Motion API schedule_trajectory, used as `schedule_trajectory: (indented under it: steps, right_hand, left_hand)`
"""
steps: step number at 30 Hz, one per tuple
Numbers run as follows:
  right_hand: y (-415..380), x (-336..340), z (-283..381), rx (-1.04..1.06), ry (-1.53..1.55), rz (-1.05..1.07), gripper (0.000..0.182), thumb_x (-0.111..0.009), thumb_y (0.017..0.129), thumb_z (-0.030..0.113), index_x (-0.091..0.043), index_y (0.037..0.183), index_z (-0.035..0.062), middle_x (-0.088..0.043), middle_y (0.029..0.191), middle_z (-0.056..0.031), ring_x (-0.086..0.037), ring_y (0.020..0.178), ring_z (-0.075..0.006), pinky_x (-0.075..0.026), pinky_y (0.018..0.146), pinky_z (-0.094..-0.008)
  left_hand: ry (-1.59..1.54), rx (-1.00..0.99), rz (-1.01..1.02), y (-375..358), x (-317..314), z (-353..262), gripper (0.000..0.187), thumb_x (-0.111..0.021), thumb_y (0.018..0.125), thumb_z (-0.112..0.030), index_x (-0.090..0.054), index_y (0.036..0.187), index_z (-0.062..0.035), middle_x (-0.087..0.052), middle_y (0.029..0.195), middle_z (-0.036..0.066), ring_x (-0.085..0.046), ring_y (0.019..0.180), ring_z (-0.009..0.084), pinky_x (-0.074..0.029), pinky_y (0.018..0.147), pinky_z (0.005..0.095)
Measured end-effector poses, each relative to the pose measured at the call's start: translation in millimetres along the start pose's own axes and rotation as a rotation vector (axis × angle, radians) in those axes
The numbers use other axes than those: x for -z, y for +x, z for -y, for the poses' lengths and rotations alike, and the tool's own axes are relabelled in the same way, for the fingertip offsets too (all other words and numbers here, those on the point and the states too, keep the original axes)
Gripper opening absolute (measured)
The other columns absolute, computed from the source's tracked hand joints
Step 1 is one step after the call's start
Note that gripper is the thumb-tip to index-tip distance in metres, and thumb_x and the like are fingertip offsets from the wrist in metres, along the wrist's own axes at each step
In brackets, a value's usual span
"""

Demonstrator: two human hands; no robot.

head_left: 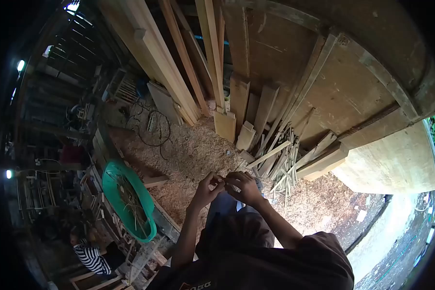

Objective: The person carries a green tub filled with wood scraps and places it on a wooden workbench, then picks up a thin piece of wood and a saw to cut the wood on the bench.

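Observation:
In the head view my left hand [209,189] and my right hand [242,187] meet in front of my lap, fingertips close together. Both hands are closed in a pinch. Whatever sits between the fingers is too small and dark to name. Below them are my legs in dark trousers. The floor around is covered with wood shavings [188,159].
A green plastic tub [147,212] with thin strips inside lies at left. Thin sticks [287,166] are heaped at right. Long planks [166,63] lean at the back, near a large wooden panel [343,92]. A person in a striped shirt [91,257] is at lower left.

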State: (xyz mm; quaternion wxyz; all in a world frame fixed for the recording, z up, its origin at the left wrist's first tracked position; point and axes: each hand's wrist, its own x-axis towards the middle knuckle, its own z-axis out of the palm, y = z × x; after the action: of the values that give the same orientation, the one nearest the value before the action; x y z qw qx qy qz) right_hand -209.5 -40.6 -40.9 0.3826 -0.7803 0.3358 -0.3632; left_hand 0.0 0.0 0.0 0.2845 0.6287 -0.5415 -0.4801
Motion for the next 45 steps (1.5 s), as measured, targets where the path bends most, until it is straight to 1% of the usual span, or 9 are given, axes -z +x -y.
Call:
schedule_trajectory:
  steps: [2, 3, 13, 20, 23, 29, 39, 43, 45]
  right_hand:
    - [-1, -15, 20, -0.055, 0.075, -0.038, 0.036, -0.081, 0.083, 0.018, -0.076, 0.119, 0.0156, -0.07, 0.12, -0.0098, -0.069, 0.106, -0.0313, -0.055, 0.092, -0.043]
    - [13, 42, -48, -0.048, -0.066, 0.011, 0.036, -0.081, 0.083, 0.018, -0.076, 0.119, 0.0156, -0.07, 0.12, -0.0098, -0.069, 0.106, -0.0313, -0.055, 0.092, -0.043]
    - [72, -31, -88, -0.323, -0.093, -0.113, 0.027, -0.081, 0.084, 0.013, -0.078, 0.11, 0.009, -0.073, 0.107, -0.0108, -0.07, 0.102, -0.0325, -0.054, 0.09, -0.0434]
    - [115, -86, -187, -0.526, -0.174, -0.233, 0.028, -0.082, 0.08, 0.008, -0.077, 0.107, 0.0068, -0.073, 0.107, -0.0127, -0.069, 0.103, -0.034, -0.053, 0.09, -0.0446]
    - [134, -103, -233, -0.519, -0.21, -0.299, 0.024, -0.081, 0.079, 0.003, -0.077, 0.102, 0.005, -0.072, 0.103, -0.0148, -0.07, 0.097, -0.0339, -0.055, 0.087, -0.0429]
    - [150, -158, -322, -0.604, -0.277, -0.322, 0.022, -0.081, 0.081, 0.005, -0.076, 0.102, 0.0033, -0.072, 0.103, -0.0125, -0.068, 0.096, -0.0306, -0.053, 0.087, -0.0409]
    - [116, -135, -290, -0.627, -0.353, -0.291, 0.026, -0.081, 0.078, 0.006, -0.08, 0.104, 0.009, -0.072, 0.104, -0.0124, -0.068, 0.098, -0.033, -0.053, 0.088, -0.0441]
    - [149, -131, -233, -0.496, -0.355, -0.174, 0.027, -0.082, 0.076, 0.002, -0.077, 0.102, 0.0088, -0.071, 0.107, -0.0109, -0.067, 0.101, -0.0314, -0.051, 0.087, -0.0439]
    - [159, -138, -204, -0.375, -0.31, -0.159, 0.029, -0.082, 0.077, 0.008, -0.08, 0.106, 0.012, -0.069, 0.101, -0.0076, -0.066, 0.095, -0.0298, -0.05, 0.086, -0.0465]
  left_hand:
    - [-0.009, -0.043, 0.024, -17, 18, -8, 0.019, -0.072, 0.098, -0.015, -0.061, 0.109, -0.0045, -0.071, 0.099, 0.009, -0.071, 0.093, 0.0195, -0.056, 0.085, 0.0364]
    - [-0.135, -0.124, 0.027, 63, -40, 1, 0.019, -0.072, 0.098, -0.015, -0.061, 0.109, -0.0045, -0.071, 0.099, 0.009, -0.071, 0.093, 0.0195, -0.056, 0.085, 0.0364]
    - [-0.038, -0.089, -0.004, 129, 4, 70, 0.02, -0.074, 0.097, -0.017, -0.065, 0.11, -0.0056, -0.071, 0.102, 0.009, -0.071, 0.098, 0.0213, -0.054, 0.085, 0.0359]
    - [-0.015, -0.203, 0.074, 243, 8, 168, 0.037, -0.077, 0.094, -0.019, -0.067, 0.126, -0.0046, -0.068, 0.13, 0.016, -0.066, 0.123, 0.0325, -0.05, 0.108, 0.042]
    - [0.177, -0.333, 0.007, 287, 14, 203, 0.052, -0.076, 0.095, -0.024, -0.061, 0.142, -0.0103, -0.055, 0.149, 0.018, -0.052, 0.138, 0.0372, -0.038, 0.118, 0.0497]
    - [0.151, -0.304, -0.121, 332, 43, 311, 0.04, -0.069, 0.099, -0.018, -0.063, 0.138, -0.0105, -0.057, 0.146, 0.017, -0.053, 0.136, 0.0376, -0.039, 0.116, 0.0481]
    - [0.183, -0.203, -0.12, 282, 98, 311, 0.035, -0.067, 0.099, -0.011, -0.065, 0.134, -0.0055, -0.066, 0.135, 0.014, -0.061, 0.126, 0.0325, -0.046, 0.109, 0.0429]
    - [0.346, -0.308, -0.175, 248, 92, 266, 0.064, -0.074, 0.094, -0.028, -0.051, 0.151, -0.0106, -0.051, 0.154, 0.015, -0.048, 0.143, 0.0345, -0.037, 0.117, 0.0505]
    - [0.426, -0.334, -0.175, 225, 86, 240, 0.075, -0.075, 0.092, -0.034, -0.045, 0.157, -0.0139, -0.043, 0.162, 0.014, -0.039, 0.151, 0.0331, -0.024, 0.125, 0.0563]
